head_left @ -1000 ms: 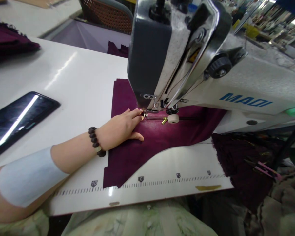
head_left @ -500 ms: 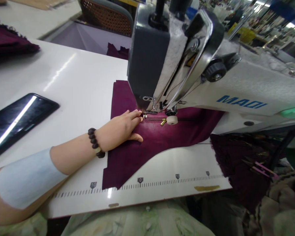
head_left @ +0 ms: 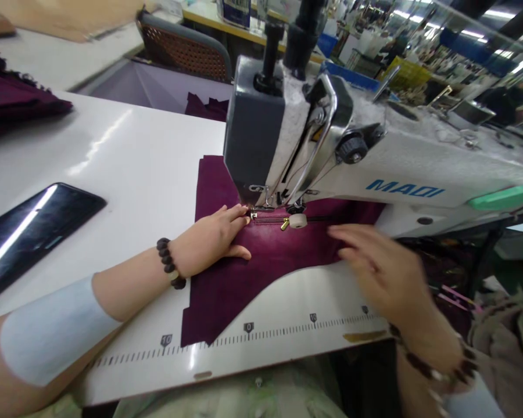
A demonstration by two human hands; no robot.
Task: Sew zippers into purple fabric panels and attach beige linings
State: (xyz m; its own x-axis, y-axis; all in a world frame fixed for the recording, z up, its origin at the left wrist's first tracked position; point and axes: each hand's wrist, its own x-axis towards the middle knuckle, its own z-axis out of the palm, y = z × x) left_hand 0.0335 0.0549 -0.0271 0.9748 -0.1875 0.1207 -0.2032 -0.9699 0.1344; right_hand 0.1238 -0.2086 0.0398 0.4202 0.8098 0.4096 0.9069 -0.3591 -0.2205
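Note:
A maroon leather-like piece lies under the needle area of a sewing machine. A zipper with a gold pull runs across it, beside the machine's white roller. My left hand rests flat on the piece, thumb apart, with its fingertips at the zipper's left end. Blurred by motion, my right hand hovers at the piece's right side with fingers stretched out. I see nothing held in it; whether its fingertips touch the piece is unclear.
A black phone lies on the white table at left. Behind it sits a stack of maroon pieces. Pink-handled scissors or snips are at far right. A chair stands behind the table.
My right hand has come into view from the lower right, up to the maroon piece. My left hand stays in place on it. The camera view has tilted up slightly.

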